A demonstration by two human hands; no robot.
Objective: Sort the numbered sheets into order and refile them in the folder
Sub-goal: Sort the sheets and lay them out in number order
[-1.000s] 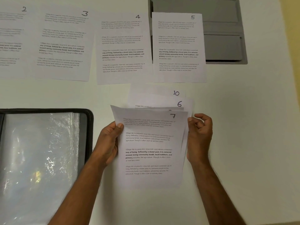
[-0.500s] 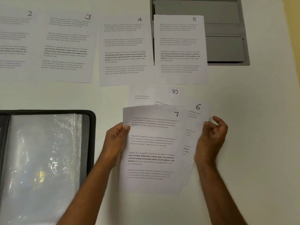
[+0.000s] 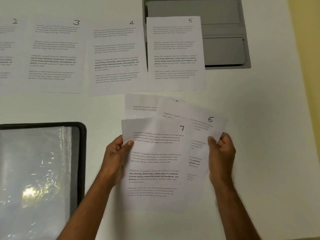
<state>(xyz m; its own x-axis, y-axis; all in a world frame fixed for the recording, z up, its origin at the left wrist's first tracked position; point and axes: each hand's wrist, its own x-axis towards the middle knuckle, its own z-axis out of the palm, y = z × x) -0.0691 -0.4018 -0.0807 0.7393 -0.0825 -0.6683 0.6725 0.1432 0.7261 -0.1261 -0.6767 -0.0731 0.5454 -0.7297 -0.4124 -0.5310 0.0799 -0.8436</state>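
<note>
Sheets 2 [image 3: 8, 54], 3 [image 3: 53, 56], 4 [image 3: 116, 58] and 5 [image 3: 174, 52] lie in a row along the far side of the white table. My left hand [image 3: 116, 161] grips the left edge of sheet 7 [image 3: 155, 163], which tops a small stack. My right hand [image 3: 220, 158] pinches the right edge of sheet 6 [image 3: 206, 129], slid out to the right from under sheet 7. Another sheet [image 3: 138, 106] peeks out behind them, its number hidden. The open black folder [image 3: 81, 153] with clear sleeves lies at the left.
A grey recessed panel [image 3: 225, 32] sits in the table at the back right, partly under sheet 5. Bare white table stretches to the right of my hands. A yellow wall strip [image 3: 308, 49] borders the table's right edge.
My right hand has drawn sheet 6 out to the right from under sheet 7, and it now covers the number on the sheet behind. My left hand still holds sheet 7.
</note>
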